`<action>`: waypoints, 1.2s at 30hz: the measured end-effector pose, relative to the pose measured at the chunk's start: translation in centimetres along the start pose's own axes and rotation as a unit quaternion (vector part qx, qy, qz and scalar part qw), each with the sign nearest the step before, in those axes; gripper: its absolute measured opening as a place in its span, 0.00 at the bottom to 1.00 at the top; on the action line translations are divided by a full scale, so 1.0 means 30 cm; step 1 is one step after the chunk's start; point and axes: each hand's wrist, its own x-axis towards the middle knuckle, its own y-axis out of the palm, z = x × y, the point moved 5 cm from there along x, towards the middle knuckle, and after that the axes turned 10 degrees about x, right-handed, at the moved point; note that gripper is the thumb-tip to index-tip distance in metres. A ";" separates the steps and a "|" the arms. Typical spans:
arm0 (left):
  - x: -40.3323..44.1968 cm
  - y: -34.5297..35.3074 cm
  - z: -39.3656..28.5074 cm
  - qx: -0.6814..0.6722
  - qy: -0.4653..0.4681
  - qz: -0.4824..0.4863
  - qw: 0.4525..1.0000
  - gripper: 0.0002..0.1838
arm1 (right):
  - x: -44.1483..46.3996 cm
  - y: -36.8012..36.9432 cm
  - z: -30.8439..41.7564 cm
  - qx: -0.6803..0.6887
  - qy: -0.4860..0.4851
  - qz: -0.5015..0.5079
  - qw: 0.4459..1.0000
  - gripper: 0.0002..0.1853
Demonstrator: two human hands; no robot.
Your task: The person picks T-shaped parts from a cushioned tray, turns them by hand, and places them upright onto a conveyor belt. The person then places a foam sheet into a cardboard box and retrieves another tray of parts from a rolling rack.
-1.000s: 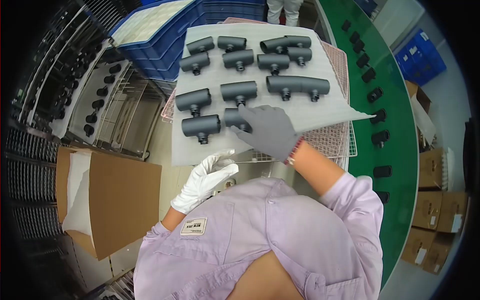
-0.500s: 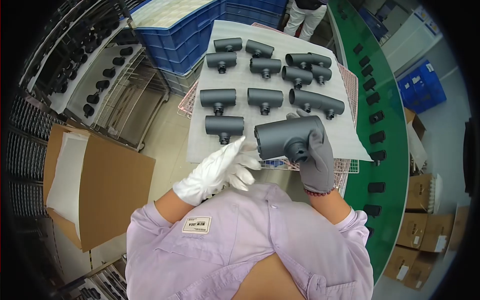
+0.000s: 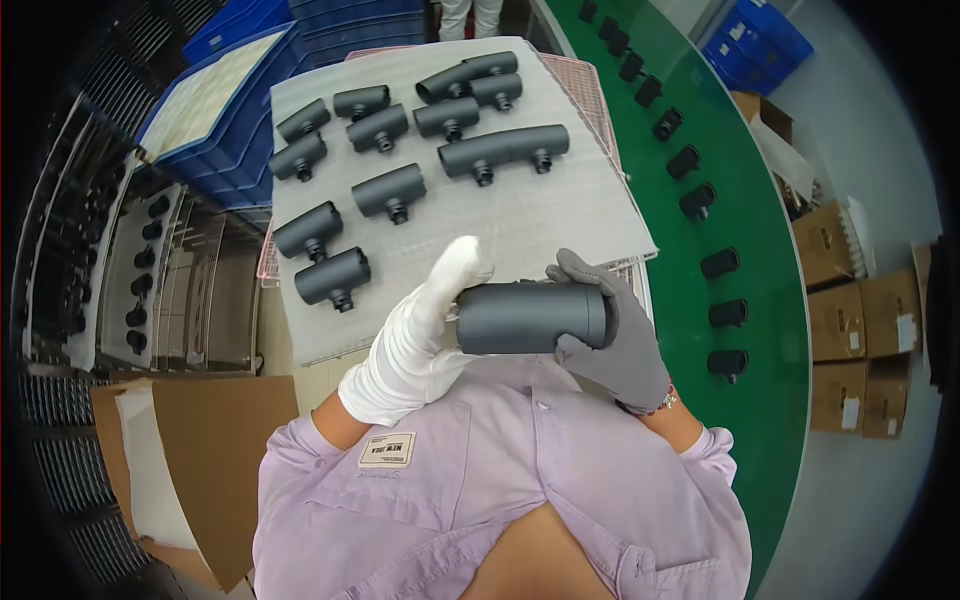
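Observation:
My right hand (image 3: 625, 335), in a grey glove, is closed round the right end of a dark grey cylindrical housing (image 3: 530, 318). The housing lies level in front of my chest, with a seam ring near its right end; its side neck is out of sight. At its left end is my left hand (image 3: 415, 345) in a white glove, thumb up and fingers curled against that end, partly hidden. Beyond my hands, several similar housings with short necks, one of them a dark grey housing (image 3: 390, 190), lie on a white sheet (image 3: 440, 240).
A green conveyor belt (image 3: 650, 170) on the right carries several black parts. Blue crates (image 3: 225, 130) stand at the back left, beside a wire rack (image 3: 205, 270). An open cardboard box (image 3: 230, 450) is at the lower left. A person's legs (image 3: 470, 18) show at the far end.
My right hand has turned the housing so its neck no longer shows and brought it lower. My left hand has come onto its left end. The view has swung to the right.

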 end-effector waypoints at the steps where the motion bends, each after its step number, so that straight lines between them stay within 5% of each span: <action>1: 0.016 0.028 -0.020 -0.007 0.004 0.010 1.000 0.62 | -0.015 -0.024 0.006 -0.001 0.001 -0.013 1.000 0.45; 3: 0.048 0.077 -0.014 -0.101 -0.119 -0.016 0.988 0.58 | -0.044 -0.062 0.029 -0.028 -0.016 -0.007 0.999 0.48; 7: 0.116 0.173 0.004 -0.128 -0.137 0.017 0.982 0.63 | -0.128 -0.182 0.049 -0.144 -0.008 -0.057 0.988 0.47; 9: 0.108 0.201 0.044 -0.044 -0.172 0.035 0.984 0.61 | -0.225 -0.272 0.091 -0.125 -0.012 -0.133 0.983 0.42; 11: 0.110 0.219 0.048 -0.057 -0.239 0.031 0.969 0.60 | -0.381 -0.440 0.146 -0.154 -0.010 -0.324 0.933 0.37; 12: 0.084 0.228 0.109 -0.045 -0.209 0.023 0.976 0.58 | -0.474 -0.530 0.186 -0.226 -0.009 -0.425 0.877 0.35; 15: 0.066 0.244 0.152 -0.106 -0.315 0.013 0.943 0.50 | -0.789 -0.782 0.253 -0.441 0.081 -0.636 0.629 0.33; 17: 0.079 0.267 0.159 -0.116 -0.338 0.024 0.934 0.48 | -0.957 -0.903 0.211 -0.526 0.262 -0.650 0.483 0.34; 24: 0.129 0.291 0.132 -0.086 -0.295 0.094 0.947 0.44 | -1.128 -1.122 -0.189 -0.456 0.499 -0.525 0.517 0.34; 26: 0.114 0.272 0.131 -0.098 -0.324 0.096 0.936 0.44 | -1.152 -1.156 -0.216 -0.493 0.469 -0.514 0.522 0.36; 29: 0.020 0.205 0.164 -0.095 -0.304 0.075 0.945 0.43 | -1.003 -1.076 -0.082 -0.547 0.512 -0.479 0.458 0.45; 31: -0.020 0.127 0.138 -0.076 -0.350 0.073 0.931 0.40 | -0.852 -1.042 -0.025 -0.624 0.416 -0.474 0.461 0.48; 33: -0.084 0.074 0.135 -0.103 -0.407 0.050 0.906 0.35 | -0.599 -0.966 0.004 -0.607 0.224 -0.461 0.608 0.34; 35: -0.161 0.027 0.148 -0.108 -0.390 0.024 0.914 0.32 | -0.274 -0.749 -0.002 -0.343 0.121 -0.414 0.834 0.28; 36: -0.197 -0.011 0.142 -0.103 -0.396 0.001 0.912 0.32 | -0.117 -0.583 0.003 -0.345 0.058 -0.325 0.879 0.26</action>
